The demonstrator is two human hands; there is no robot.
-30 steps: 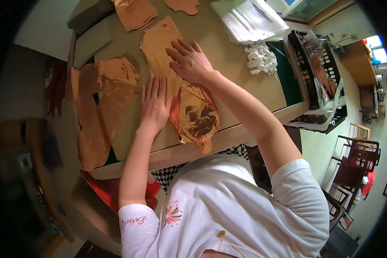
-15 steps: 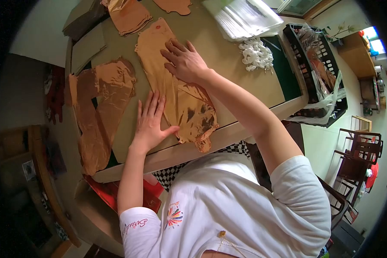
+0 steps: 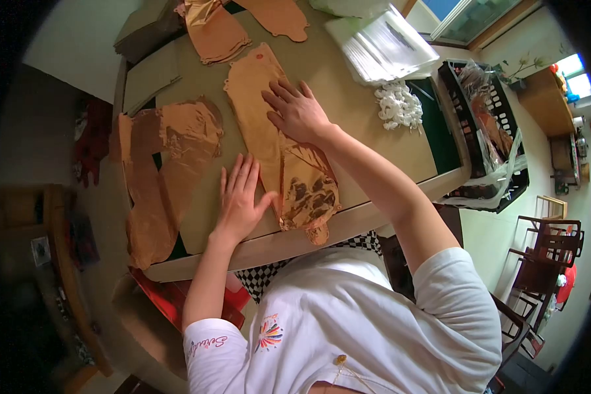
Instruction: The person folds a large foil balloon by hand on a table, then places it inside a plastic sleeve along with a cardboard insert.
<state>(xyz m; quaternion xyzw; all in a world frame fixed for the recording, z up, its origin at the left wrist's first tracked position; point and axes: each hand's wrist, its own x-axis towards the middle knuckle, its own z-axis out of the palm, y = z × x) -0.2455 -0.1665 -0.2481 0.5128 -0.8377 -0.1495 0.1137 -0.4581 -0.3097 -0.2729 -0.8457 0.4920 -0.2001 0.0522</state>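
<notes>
A flat, deflated copper-coloured foil balloon lies lengthwise on the table, its wrinkled shiny lower end reaching the near edge. A small round red mark shows at its far end. My right hand rests palm down on the balloon's upper middle, fingers spread. Beside its left edge my left hand lies flat on the tabletop, fingers stretched out and the thumb at the foil's edge. Another crumpled foil balloon is spread out to the left.
More folded foil pieces lie at the far side, near brown card sheets. To the right are a stack of clear plastic bags and a heap of white coiled pieces. A black crate stands beyond the table's right edge.
The whole view has shifted, so the table and things sit lower and further right. Both hands stay flat at nearly the same spots by the balloon.
</notes>
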